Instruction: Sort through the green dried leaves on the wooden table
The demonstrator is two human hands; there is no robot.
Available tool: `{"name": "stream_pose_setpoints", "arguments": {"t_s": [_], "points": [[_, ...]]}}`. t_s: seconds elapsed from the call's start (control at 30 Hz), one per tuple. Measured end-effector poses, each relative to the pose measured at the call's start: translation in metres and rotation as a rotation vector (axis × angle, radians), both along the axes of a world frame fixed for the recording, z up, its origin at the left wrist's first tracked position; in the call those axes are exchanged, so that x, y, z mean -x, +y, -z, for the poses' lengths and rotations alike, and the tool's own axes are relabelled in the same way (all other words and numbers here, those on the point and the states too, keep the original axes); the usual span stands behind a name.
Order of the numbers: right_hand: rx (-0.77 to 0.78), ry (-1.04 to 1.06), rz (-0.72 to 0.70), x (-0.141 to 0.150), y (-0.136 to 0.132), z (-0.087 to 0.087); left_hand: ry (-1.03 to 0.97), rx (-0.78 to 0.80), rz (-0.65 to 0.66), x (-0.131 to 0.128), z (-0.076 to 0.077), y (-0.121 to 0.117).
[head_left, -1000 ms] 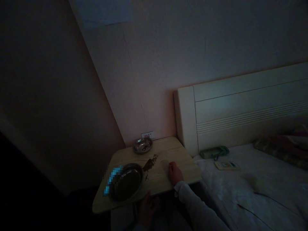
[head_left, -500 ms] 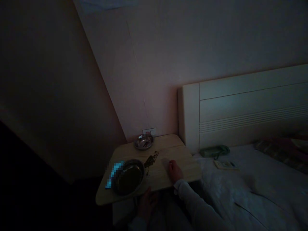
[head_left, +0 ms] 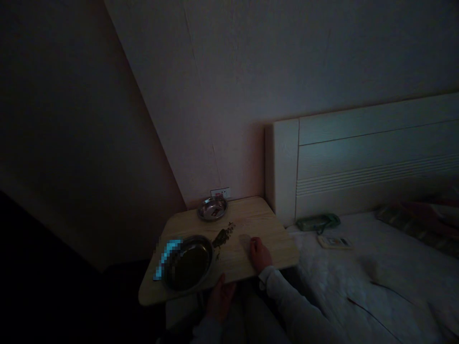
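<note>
My right hand (head_left: 260,255) rests on the pale wood top of a bedside table (head_left: 251,258), its fingers curled and its grey sleeve (head_left: 290,301) lying over the front edge. The dimness hides whether it holds anything. My left hand (head_left: 220,299) is at the table's front edge, empty and with its fingers loose. Left of my right hand, a dark steel dish (head_left: 191,263) holds dark contents. A scatter of dark green-brown crumbs (head_left: 224,236) lies beside its rim. A smaller steel dish (head_left: 212,209) stands at the back.
A pixelated blue patch (head_left: 168,258) covers the larger dish's left side. A wall socket (head_left: 220,193) is behind the table. To the right are a cream headboard (head_left: 358,157), a bed (head_left: 358,267), a green pouch (head_left: 317,222) and a pale card (head_left: 333,241).
The view has tilted slightly, so the table sits a little higher in the picture. My hands have barely moved, and the dishes and crumbs stay in place.
</note>
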State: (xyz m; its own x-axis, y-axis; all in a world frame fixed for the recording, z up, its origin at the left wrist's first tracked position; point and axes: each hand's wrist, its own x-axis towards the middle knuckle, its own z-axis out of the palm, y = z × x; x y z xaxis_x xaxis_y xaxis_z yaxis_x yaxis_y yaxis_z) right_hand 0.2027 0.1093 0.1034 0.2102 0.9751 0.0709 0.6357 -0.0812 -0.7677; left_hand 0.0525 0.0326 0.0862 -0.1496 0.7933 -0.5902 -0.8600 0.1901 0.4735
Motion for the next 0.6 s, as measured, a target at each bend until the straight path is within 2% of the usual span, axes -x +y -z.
{"name": "stream_pose_setpoints", "arguments": {"t_s": [0.13, 0.37, 0.6], "points": [[-0.039, 0.030, -0.002, -0.002, 0.000, 0.002, 0.018, 0.005, -0.003, -0.002, -0.007, -0.003], [-0.011, -0.028, -0.030, 0.000, -0.001, -0.002, 0.039, 0.003, -0.017, 0.002, 0.007, 0.000], [0.056, -0.083, -0.069, 0.001, -0.003, -0.008, 0.047, 0.022, -0.028, 0.002, 0.007, -0.001]]}}
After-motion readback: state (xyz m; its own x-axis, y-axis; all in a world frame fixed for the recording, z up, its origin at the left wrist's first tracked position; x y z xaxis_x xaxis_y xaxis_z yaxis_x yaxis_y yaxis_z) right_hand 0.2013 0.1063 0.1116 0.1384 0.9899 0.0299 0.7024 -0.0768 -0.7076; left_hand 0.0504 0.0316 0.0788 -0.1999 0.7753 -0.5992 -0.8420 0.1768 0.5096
